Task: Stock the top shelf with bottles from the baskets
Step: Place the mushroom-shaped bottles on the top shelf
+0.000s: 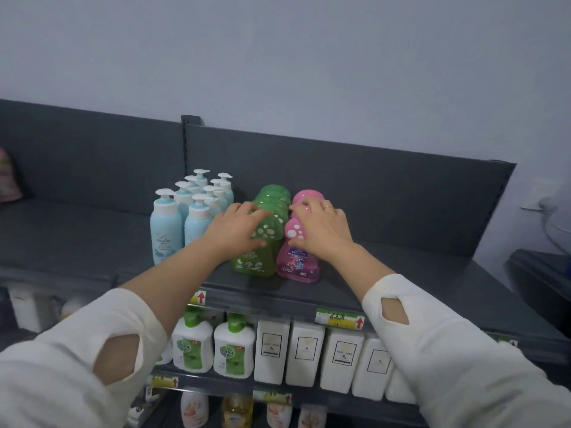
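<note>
Both hands held the front bottles on the dark grey metal top shelf (401, 282).
The left hand (234, 230) curled over the spotted cap of the translucent green mushroom-capped plastic bottle (253, 261); the right hand (324, 230) wrapped the pink mushroom-capped plastic bottle (296, 261) — each heading its row, side by side. Best, I judged, to press both straight back, labels forward — clear of the pale blue pump bottles (167, 236).

We see dim, cool, bluish light, soft and even, with its source out of view. The dark grey metal top shelf (386, 273) shows only faint shadows beneath the translucent green mushroom-capped bottle (251, 262) and the translucent pink mushroom-capped bottle (296, 264). A small glint sits on a glossy pink cap (306, 196) behind. Shelf edges bow with the wide lens, and the white knit sleeves (46, 381) at the bottom corners look stretched and soft.
</note>
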Available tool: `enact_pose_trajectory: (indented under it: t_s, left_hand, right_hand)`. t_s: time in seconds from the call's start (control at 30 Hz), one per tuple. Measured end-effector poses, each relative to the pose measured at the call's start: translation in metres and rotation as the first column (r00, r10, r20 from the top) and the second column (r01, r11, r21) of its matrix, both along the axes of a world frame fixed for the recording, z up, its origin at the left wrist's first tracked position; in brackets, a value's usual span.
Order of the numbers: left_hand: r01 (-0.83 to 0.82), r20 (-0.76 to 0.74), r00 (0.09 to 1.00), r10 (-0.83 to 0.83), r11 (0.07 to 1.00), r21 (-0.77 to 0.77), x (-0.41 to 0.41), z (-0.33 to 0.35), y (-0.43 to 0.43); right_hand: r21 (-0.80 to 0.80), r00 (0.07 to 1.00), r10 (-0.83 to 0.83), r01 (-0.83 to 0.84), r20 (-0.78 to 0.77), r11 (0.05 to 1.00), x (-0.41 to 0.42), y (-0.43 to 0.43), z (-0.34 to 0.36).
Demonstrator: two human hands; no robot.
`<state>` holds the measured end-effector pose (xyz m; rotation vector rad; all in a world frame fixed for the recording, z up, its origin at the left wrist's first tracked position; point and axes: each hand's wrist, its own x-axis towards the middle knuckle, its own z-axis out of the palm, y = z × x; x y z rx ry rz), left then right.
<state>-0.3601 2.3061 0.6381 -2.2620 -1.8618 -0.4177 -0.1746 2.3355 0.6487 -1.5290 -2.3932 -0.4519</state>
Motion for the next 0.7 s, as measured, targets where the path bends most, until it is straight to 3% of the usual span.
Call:
enact_pose_trajectory:
  t_s: [0.13, 0.3, 0.7]
  left_hand:
    - [-0.085, -0.055, 0.995, 0.081, 0.994, -0.070, 0.010, -0.003, -0.011]
    - [-0.170, -0.075, 0.983, 0.165, 0.983, -0.074, 0.026, -0.003, -0.015]
    - [-0.176, -0.168, 0.971, 0.170, 0.984, -0.018, 0.031, -0.008, 0.015]
  right_hand:
    - [-0.081, 0.999, 0.019, -0.016, 0.035, 0.997, 0.013, 0.003, -0.012]
    - [-0.061, 0.995, 0.098, -0.097, 0.019, 0.993, 0.018, 0.011, -0.018]
    - [-0.062, 0.977, 0.182, -0.176, 0.114, 0.982, 0.032, 0.030, -0.014]
